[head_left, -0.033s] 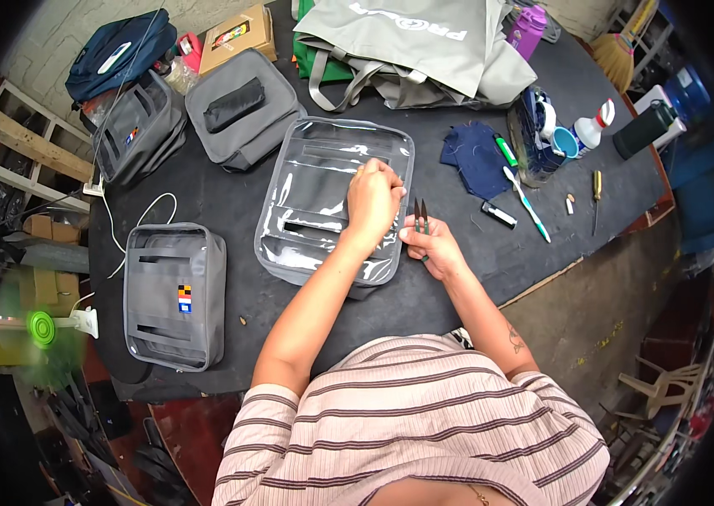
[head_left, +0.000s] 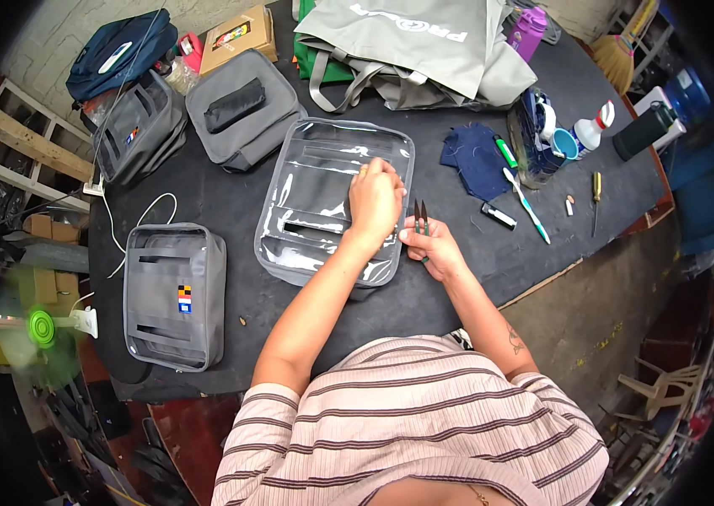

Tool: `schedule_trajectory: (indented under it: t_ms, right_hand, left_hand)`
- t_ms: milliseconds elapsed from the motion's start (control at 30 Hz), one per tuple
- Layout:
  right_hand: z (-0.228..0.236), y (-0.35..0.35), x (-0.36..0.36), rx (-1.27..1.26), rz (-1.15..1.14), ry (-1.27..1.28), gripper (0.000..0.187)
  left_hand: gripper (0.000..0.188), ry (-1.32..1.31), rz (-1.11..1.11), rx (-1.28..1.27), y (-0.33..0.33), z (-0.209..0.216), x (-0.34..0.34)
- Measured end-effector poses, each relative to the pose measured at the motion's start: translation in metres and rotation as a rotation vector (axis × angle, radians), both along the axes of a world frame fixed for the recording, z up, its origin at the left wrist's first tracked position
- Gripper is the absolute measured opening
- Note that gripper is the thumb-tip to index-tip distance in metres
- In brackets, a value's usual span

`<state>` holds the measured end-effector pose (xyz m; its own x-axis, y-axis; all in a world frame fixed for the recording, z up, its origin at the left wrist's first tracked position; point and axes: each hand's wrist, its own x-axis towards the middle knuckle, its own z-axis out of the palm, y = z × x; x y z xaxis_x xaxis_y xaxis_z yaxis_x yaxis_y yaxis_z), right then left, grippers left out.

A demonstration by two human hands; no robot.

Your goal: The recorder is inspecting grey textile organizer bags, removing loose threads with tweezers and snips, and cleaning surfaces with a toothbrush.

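Observation:
In front of me on the dark table lies a grey bag with a clear plastic top (head_left: 306,198), its grey piping running round the edge. My left hand (head_left: 376,202) rests over the bag's right half, fingers curled together; whatever they pinch is hidden. Beside the bag's right edge, my right hand (head_left: 434,250) grips thread snips (head_left: 421,218), whose two pointed blades stand slightly apart, pointing away from me. A similar grey bag (head_left: 173,297) with a small coloured patch lies to the left.
Farther back are a grey case (head_left: 247,139) with a black pouch (head_left: 236,104), another clear-topped bag (head_left: 155,135) and grey tote bags (head_left: 408,51). To the right lie navy cloth (head_left: 473,160), a green toothbrush (head_left: 529,207), a black lighter-like piece (head_left: 499,215) and a screwdriver (head_left: 597,201). A fan (head_left: 41,329) blurs at left.
My left hand has shifted very slightly to the right over the bag. Everything else looks the same.

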<state>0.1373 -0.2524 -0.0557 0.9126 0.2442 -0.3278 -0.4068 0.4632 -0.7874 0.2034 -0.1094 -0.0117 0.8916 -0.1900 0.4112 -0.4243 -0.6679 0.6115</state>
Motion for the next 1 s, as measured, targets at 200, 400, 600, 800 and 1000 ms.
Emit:
schedule_trajectory:
  t_ms: [200,400,600,800,1000]
  right_hand:
    - [0.005,-0.010,0.002,-0.198,0.134,-0.069,0.017]
    - [0.024,-0.031,0.031,-0.555,-0.102,-0.179,0.022]
    - [0.064,-0.019,0.028,-1.575,-0.127,-0.750,0.027]
    - [0.056,-0.014,0.031,-1.628,-0.090,-0.820,0.020]
    - [0.054,-0.004,0.031,-1.727,-0.134,-0.833,0.016]
  left_hand:
    - [0.006,-0.181,0.034,0.114,-0.009,-0.020,0.000]
    - [0.010,0.135,-0.056,-0.451,0.011,-0.014,0.007]
    - [0.012,-0.057,-0.004,0.073,-0.001,-0.008,-0.009]
    - [0.005,-0.155,0.054,0.072,-0.009,-0.024,-0.003]
    - [0.005,-0.170,0.052,0.019,-0.010,-0.029,-0.004]
